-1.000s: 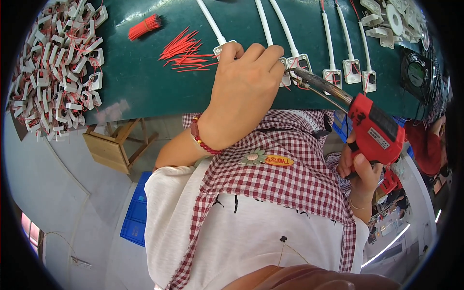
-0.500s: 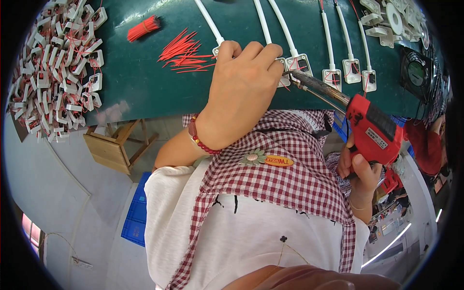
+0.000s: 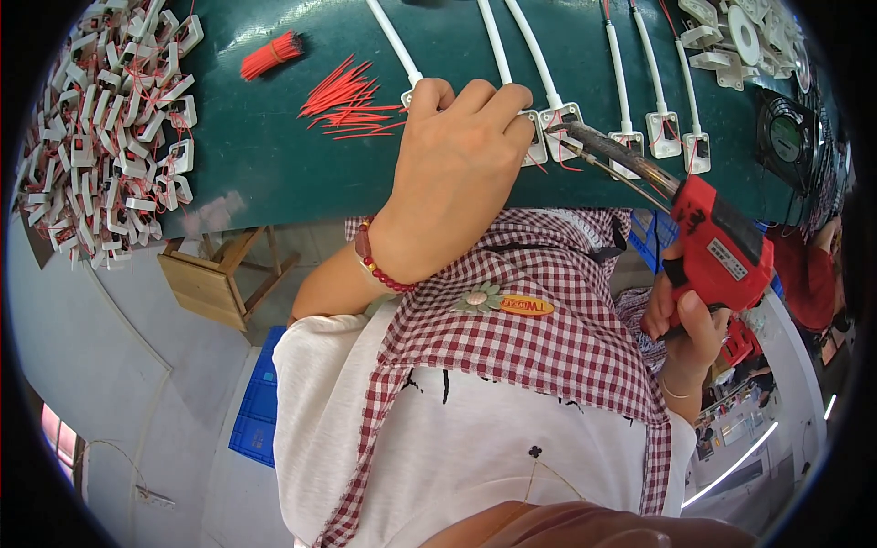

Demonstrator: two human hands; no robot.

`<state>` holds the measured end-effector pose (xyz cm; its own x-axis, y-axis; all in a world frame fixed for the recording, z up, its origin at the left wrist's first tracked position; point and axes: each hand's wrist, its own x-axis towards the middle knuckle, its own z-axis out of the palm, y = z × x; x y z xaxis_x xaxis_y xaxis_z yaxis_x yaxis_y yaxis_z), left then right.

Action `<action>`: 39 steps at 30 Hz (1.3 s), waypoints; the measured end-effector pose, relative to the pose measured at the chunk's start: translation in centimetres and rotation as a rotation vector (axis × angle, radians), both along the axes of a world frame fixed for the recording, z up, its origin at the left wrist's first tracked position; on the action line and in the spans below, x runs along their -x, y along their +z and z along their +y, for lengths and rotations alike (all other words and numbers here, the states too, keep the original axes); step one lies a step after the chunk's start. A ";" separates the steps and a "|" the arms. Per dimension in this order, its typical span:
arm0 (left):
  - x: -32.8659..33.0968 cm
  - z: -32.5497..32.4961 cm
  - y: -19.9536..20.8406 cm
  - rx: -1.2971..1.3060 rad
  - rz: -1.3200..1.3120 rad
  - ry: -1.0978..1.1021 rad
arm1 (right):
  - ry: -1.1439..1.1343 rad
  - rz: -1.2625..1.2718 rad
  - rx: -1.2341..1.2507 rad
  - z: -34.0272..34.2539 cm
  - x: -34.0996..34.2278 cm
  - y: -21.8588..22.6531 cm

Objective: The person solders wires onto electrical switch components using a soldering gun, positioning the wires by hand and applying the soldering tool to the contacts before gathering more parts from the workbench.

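My left hand [image 3: 459, 169] is closed, its fingers curled down among small open white plastic housings; whatever the fingertips pinch is hidden under them. Right against its fingers lies one housing [image 3: 533, 151] with thin red wires. My right hand [image 3: 687, 315] is wrapped round the handle of a red soldering gun [image 3: 719, 245], which points up and left. The gun's dark tip lies over another open housing [image 3: 560, 121], just right of my left hand. From each of these housings a white cable [image 3: 533, 50] runs toward the far side of the table.
Loose red wires [image 3: 343, 96] and a tied red wire bundle [image 3: 271, 55] lie left on the green table [image 3: 247, 146]. A large heap of wired housings [image 3: 110, 137] fills the far left. More cabled housings [image 3: 663, 134], white parts [image 3: 731, 41] and a black fan-like device [image 3: 787, 137] are right.
The soldering gun and my right hand have shifted slightly right, and the tip has moved from the housing by my left fingers onto the one beside it. My left hand stays almost still.
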<state>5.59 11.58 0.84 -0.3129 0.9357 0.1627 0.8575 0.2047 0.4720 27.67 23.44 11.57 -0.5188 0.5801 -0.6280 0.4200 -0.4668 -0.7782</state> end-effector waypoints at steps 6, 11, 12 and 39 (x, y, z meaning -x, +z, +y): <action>0.0 -0.1 0.0 0.012 0.007 -0.003 | 0.026 0.020 0.028 0.1 0.0 -0.2; -0.1 -0.1 -0.3 0.018 0.071 -0.014 | 0.019 0.026 0.030 0.0 0.1 -0.3; -0.1 -0.1 -0.2 0.018 0.072 -0.015 | 0.017 0.028 0.032 0.0 0.1 -0.3; -2.3 2.2 -0.2 -0.166 -0.008 0.169 | -0.130 0.097 -0.004 0.7 -1.5 -0.7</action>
<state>7.92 13.81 0.68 -0.4647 0.8304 0.3073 0.8138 0.2638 0.5178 29.12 24.14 10.83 -0.4969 0.6488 -0.5762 0.2790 -0.5093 -0.8141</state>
